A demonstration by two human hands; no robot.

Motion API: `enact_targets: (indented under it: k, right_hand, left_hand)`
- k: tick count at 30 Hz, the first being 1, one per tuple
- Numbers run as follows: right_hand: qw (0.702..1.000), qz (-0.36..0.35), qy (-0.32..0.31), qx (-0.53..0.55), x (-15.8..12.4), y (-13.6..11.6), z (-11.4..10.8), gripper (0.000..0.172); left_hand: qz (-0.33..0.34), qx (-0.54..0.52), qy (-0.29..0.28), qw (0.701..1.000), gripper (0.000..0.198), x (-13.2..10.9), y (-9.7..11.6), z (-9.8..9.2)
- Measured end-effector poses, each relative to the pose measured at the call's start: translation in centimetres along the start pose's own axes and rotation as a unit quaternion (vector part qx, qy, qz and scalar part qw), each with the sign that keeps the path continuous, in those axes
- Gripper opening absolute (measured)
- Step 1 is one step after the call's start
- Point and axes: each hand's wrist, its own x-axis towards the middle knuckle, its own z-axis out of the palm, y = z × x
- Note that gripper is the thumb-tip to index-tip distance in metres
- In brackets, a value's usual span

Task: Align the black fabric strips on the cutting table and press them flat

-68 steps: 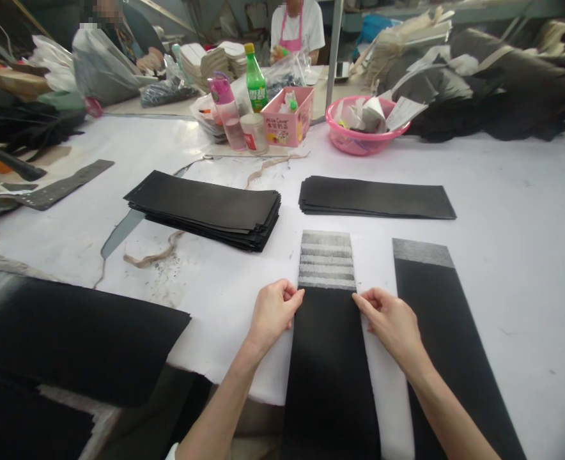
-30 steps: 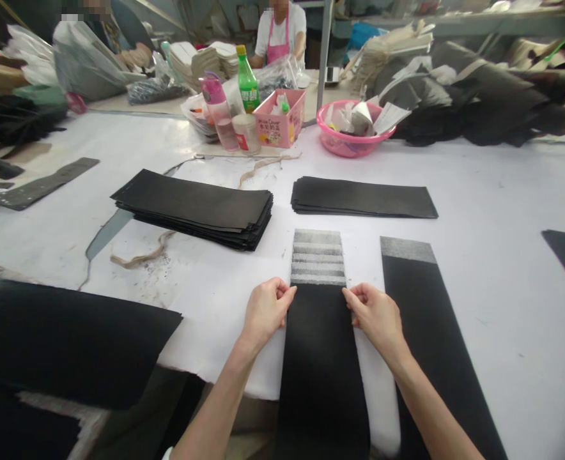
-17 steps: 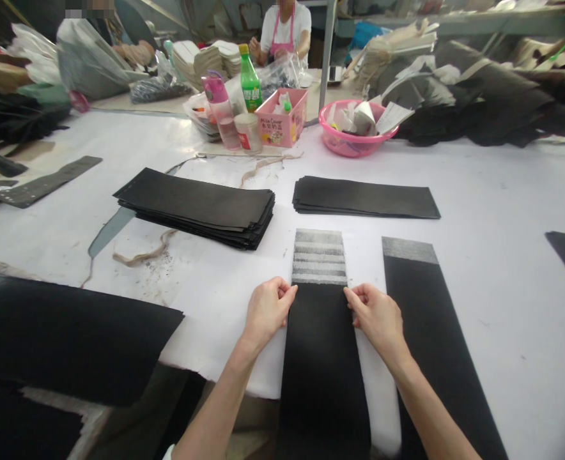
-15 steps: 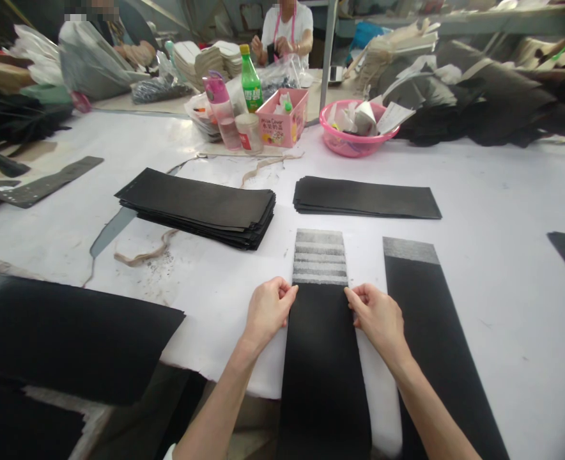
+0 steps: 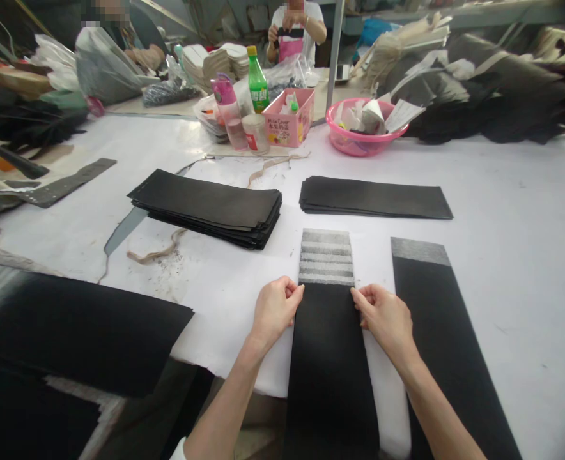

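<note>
A long black strip (image 5: 333,364), leather-like, lies lengthwise in front of me and hangs over the table's near edge. Beyond its far end show several stepped grey-white bands (image 5: 326,257), which look like strip ends fanned under it. My left hand (image 5: 277,308) pinches the strip's left edge near that end, fingers closed. Opposite it, my right hand (image 5: 386,318) pinches the right edge the same way. To the right lies another black strip (image 5: 448,332) with one grey end band, partly behind my right forearm.
Two stacks of black strips, a left stack (image 5: 206,201) and a right stack (image 5: 373,197), lie farther back on the white table (image 5: 517,287). Black sheets (image 5: 81,332) are at left. Behind stand a pink basin (image 5: 362,144), a pink box (image 5: 282,131) and bottles. A person (image 5: 296,38) sits opposite.
The whole view has shifted slightly, so things appear farther right. Both hands keep their pinch on the strip. The person opposite has raised their hands.
</note>
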Motion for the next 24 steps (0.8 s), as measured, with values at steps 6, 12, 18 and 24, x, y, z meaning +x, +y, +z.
enact_targets:
  k: [6, 12, 18, 24]
  right_hand:
    - [1.0, -0.001, 0.004, 0.002, 0.06, 0.16, 0.12, 0.026]
    - [1.0, 0.003, 0.004, -0.002, -0.04, -0.02, 0.02, 0.027]
    - [1.0, 0.0, 0.012, -0.012, -0.23, -0.47, -0.2, 0.026]
    - [0.999, 0.008, 0.002, -0.035, -0.34, -0.78, -0.18, 0.024]
  left_hand:
    - [-0.001, 0.004, 0.003, 1.0, 0.029, 0.08, 0.24, -0.04]
    - [-0.006, 0.006, 0.004, 1.0, 0.029, -0.04, 0.6, -0.11]
    - [-0.006, 0.027, 0.009, 1.0, 0.028, -0.11, 0.77, -0.07]
    - [-0.006, 0.051, 0.021, 0.998, 0.027, -0.15, 0.94, -0.11]
